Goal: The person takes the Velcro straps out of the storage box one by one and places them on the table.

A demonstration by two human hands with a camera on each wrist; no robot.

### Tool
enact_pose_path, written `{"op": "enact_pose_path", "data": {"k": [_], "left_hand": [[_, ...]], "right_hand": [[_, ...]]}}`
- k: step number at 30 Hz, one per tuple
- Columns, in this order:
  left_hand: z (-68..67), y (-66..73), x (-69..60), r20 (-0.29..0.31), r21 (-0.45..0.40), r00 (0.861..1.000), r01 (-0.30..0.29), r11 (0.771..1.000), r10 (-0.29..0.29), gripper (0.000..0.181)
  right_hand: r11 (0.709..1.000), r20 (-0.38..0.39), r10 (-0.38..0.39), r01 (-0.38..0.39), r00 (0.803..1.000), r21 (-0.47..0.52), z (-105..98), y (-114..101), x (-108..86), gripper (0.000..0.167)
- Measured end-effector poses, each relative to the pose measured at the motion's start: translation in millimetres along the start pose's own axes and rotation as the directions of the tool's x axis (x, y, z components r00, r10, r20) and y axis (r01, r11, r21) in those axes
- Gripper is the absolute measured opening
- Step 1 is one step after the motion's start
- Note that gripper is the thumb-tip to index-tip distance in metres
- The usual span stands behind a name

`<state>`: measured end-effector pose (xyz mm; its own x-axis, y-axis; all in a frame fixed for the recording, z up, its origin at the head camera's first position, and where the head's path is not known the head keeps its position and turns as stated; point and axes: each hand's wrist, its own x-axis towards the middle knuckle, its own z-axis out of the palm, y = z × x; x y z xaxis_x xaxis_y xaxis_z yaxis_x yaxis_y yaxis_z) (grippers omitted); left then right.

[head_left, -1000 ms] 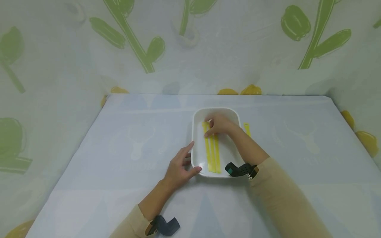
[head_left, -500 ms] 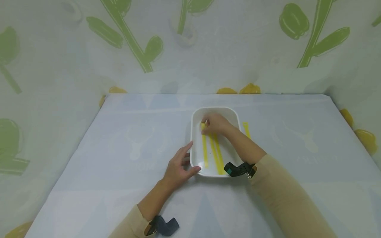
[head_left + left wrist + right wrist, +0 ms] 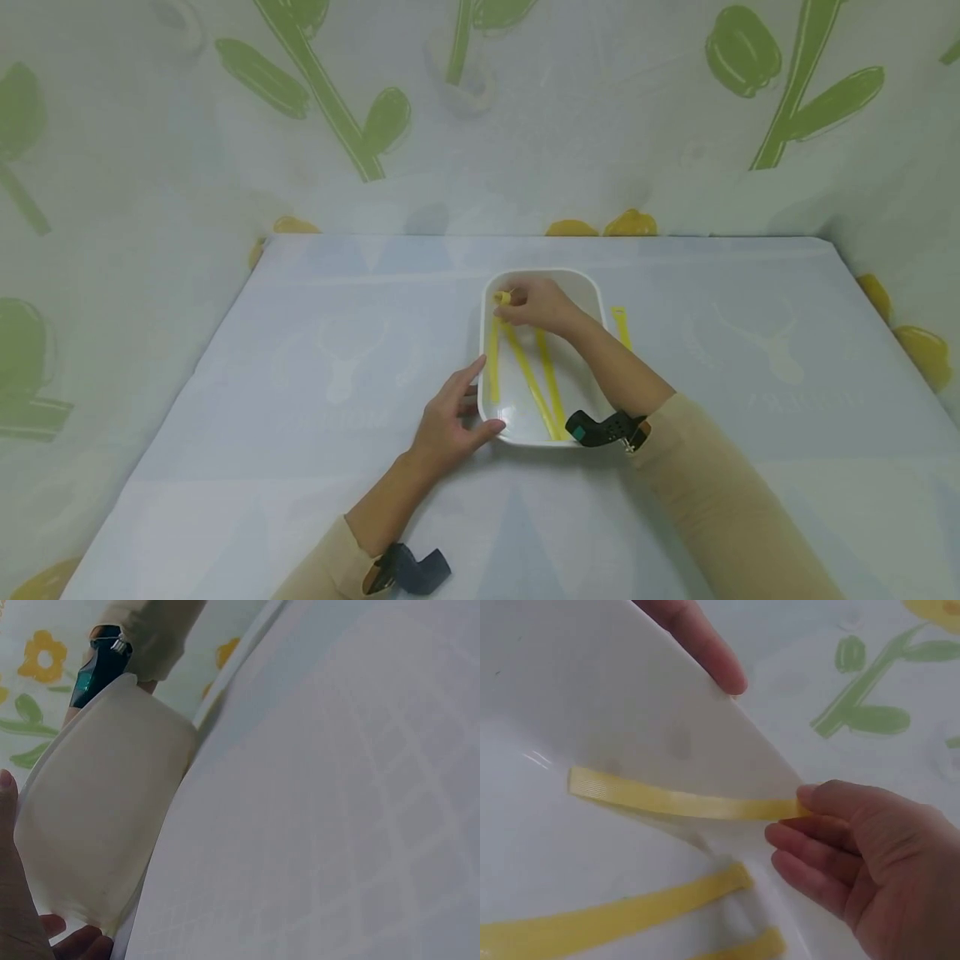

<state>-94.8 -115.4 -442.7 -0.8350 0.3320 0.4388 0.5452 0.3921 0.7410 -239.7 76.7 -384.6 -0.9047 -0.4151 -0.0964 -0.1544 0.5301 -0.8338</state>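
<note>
A white plastic tub [image 3: 516,410] with rounded corners holds several flat yellow strips. Between thumb and fingers, my right hand [image 3: 542,305] pinches one yellow strip [image 3: 667,801] near its far end, by the tub's left wall. The strip's short end sticks up past the fingertips in the head view. Two other yellow strips [image 3: 551,375] lie slanted on the tub's floor, nearly meeting near the front; my right hand partly hides their far ends. My left hand [image 3: 448,427] rests against the tub's front left corner, index finger along the left side and thumb at the front rim.
Another yellow strip [image 3: 621,325] lies on the table just right of the tub, partly hidden by the right forearm. A pale patterned cloth [image 3: 360,333] covers the table. Printed fabric walls [image 3: 540,150] stand behind it and at both sides.
My right hand has moved slightly left and away, carrying one strip from beside the others to the tub's left wall. The remaining strips have shifted and spread apart. My left hand has stayed put.
</note>
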Motion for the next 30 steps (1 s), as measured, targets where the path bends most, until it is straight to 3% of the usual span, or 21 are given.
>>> {"op": "enact_pose_path", "data": {"k": [6, 13, 16, 20, 23, 27, 30], "left_hand": [[0.9, -2.2, -1.7, -0.006, -0.032, 1.000, -0.015, 0.999, 0.015, 0.087], [2.3, -2.4, -2.4, 0.005, -0.055, 1.000, -0.008, 0.998, 0.008, 0.086], [3.0, -3.0, -2.7, 0.007, -0.055, 1.000, 0.000, 0.998, 0.001, 0.086], [3.8, -2.5, -2.5, 0.003, -0.059, 1.000, -0.006, 0.998, 0.007, 0.085], [4.0, -2.3, -1.7, -0.002, -0.063, 1.000, -0.019, 0.998, 0.019, 0.086], [4.2, -2.6, -0.1, -0.005, -0.059, 1.000, -0.031, 0.998, 0.031, 0.086], [4.3, -2.4, 0.7, -0.004, -0.057, 1.000, -0.031, 0.998, 0.030, 0.086]], "right_hand": [[0.977, -0.061, -0.049, 0.061, 0.997, 0.206, -3, -5, -5.1, 0.049], [0.903, -0.083, -0.231, 0.245, 0.969, 0.352, -10, -13, -9.3, 0.058], [0.899, -0.102, -0.260, 0.279, 0.960, 0.338, -12, -18, -11.7, 0.052], [0.923, -0.154, -0.307, 0.333, 0.939, 0.193, -15, -28, -15.3, 0.048], [0.909, -0.234, -0.382, 0.409, 0.894, 0.081, -17, -39, -18.7, 0.047], [0.858, -0.344, -0.495, 0.511, 0.798, -0.051, -20, -54, -24.3, 0.045], [0.818, -0.374, -0.569, 0.551, 0.733, -0.164, -24, -63, -30.3, 0.044]]}}
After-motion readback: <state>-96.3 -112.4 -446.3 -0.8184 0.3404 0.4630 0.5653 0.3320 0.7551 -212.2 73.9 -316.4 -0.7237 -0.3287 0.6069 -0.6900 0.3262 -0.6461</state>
